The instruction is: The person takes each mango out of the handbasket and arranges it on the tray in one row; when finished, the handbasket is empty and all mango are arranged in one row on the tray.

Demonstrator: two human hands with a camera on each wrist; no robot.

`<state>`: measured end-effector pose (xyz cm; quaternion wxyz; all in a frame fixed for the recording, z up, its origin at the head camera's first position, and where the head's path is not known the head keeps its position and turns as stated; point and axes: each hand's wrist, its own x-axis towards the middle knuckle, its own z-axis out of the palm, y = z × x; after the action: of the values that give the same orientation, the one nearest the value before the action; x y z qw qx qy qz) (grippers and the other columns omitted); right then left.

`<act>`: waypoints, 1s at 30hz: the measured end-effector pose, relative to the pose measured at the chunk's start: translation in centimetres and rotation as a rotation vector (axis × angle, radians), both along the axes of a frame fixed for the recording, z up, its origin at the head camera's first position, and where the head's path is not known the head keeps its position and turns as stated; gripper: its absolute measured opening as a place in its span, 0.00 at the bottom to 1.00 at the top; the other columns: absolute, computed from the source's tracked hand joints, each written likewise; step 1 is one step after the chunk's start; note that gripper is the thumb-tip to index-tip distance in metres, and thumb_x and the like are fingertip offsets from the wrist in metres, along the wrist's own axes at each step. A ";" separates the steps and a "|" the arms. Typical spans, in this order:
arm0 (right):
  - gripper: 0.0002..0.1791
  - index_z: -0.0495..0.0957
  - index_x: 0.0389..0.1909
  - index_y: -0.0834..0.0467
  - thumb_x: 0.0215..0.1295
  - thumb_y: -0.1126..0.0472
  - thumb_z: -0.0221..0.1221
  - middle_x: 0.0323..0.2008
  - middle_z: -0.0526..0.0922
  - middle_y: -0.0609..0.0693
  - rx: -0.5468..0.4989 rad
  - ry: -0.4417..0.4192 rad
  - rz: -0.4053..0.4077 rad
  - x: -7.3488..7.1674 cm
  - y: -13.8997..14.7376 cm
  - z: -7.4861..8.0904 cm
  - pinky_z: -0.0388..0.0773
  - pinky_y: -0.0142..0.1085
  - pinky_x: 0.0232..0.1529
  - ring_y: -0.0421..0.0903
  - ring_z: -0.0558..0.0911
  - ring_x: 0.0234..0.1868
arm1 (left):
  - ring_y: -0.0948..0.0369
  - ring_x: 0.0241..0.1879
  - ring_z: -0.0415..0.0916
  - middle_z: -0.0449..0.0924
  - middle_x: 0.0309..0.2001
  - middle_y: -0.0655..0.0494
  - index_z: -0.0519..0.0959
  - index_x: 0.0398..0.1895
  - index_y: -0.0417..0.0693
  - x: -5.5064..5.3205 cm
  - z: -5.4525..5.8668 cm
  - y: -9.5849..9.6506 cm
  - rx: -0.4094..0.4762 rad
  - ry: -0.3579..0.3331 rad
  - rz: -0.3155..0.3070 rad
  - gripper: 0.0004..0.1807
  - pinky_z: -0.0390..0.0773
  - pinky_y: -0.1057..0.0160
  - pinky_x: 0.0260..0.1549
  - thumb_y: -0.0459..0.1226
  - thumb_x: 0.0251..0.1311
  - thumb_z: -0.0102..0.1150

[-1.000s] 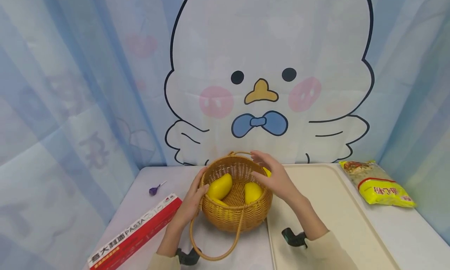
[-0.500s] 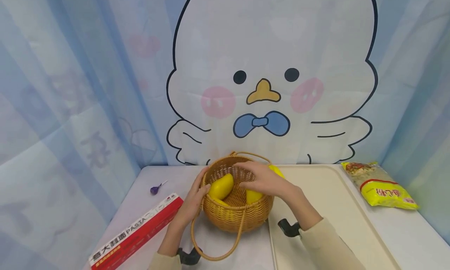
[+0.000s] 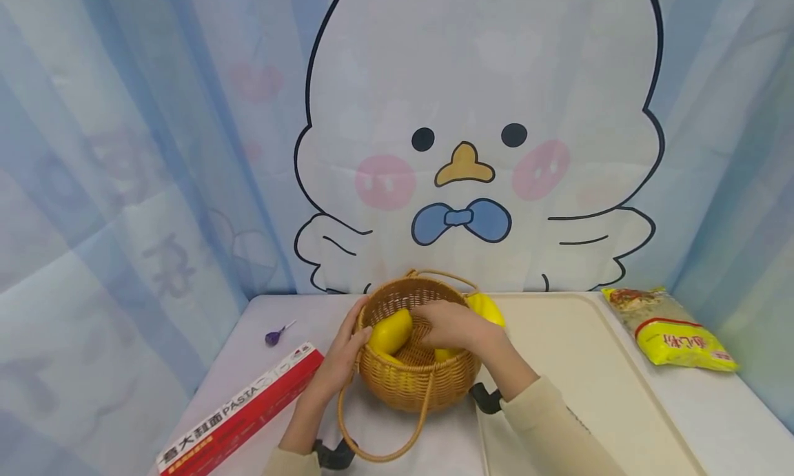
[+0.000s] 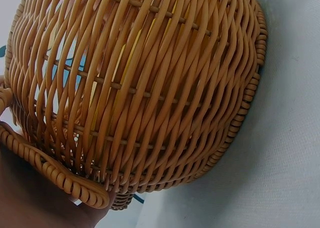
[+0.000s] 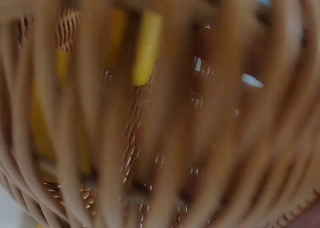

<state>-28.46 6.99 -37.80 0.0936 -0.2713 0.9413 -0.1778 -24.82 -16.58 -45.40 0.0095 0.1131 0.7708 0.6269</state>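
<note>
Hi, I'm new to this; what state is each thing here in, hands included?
Basket: upright, open-topped
Front handle: swung down
Left hand: gripping the basket's side
Right hand: reaching inside, grip unclear
Yellow fruit inside: lying loose, partly hidden
Yellow fruit outside: partly hidden by the basket
Pasta box: lying down
Lollipop: lying down
Bag: lying down, looks closed
Tray: lying flat

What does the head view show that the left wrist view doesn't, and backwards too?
Only the head view: a purple lollipop, a pasta box, a yellow-labelled bag and a cream tray.
Only the left wrist view: the braided bottom edge of the basket.
Both share: the basket, the left hand and the white table.
</note>
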 end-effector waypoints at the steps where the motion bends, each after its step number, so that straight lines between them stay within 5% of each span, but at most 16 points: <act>1: 0.31 0.73 0.67 0.55 0.62 0.57 0.65 0.66 0.76 0.52 0.023 0.008 -0.012 0.1 -0.1 -0.1 0.68 0.51 0.72 0.55 0.71 0.71 | 0.49 0.79 0.47 0.45 0.80 0.63 0.48 0.76 0.79 0.0 0.0 0.0 0.001 0.000 -0.001 0.30 0.56 0.39 0.73 0.46 0.76 0.41; 14: 0.21 0.81 0.53 0.56 0.58 0.56 0.67 0.45 0.86 0.54 0.282 0.115 -0.107 0.2 -0.9 -1.1 0.83 0.51 0.50 0.54 0.84 0.47 | 0.50 0.79 0.46 0.45 0.80 0.63 0.47 0.79 0.70 0.1 -0.1 0.1 0.005 0.006 -0.003 0.32 0.55 0.39 0.74 0.45 0.76 0.41; 25: 0.24 0.80 0.57 0.56 0.56 0.65 0.64 0.49 0.86 0.52 0.116 -0.005 0.006 -0.4 -0.6 -1.3 0.78 0.40 0.42 0.45 0.78 0.39 | 0.50 0.79 0.46 0.44 0.80 0.63 0.47 0.79 0.72 0.1 -0.2 -0.1 0.007 0.011 0.004 0.31 0.54 0.38 0.74 0.46 0.76 0.41; 30: 0.29 0.78 0.61 0.55 0.55 0.65 0.67 0.57 0.83 0.51 0.091 -0.062 0.025 -0.4 -0.4 -1.4 0.79 0.45 0.56 0.49 0.79 0.54 | 0.49 0.79 0.47 0.45 0.80 0.63 0.48 0.77 0.77 0.1 -0.3 0.1 0.007 0.002 0.000 0.31 0.56 0.38 0.73 0.48 0.75 0.41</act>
<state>-28.90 6.62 -39.15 0.1371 -0.2728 0.9416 -0.1419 -24.69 -16.51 -45.67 0.0081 0.1138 0.7685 0.6296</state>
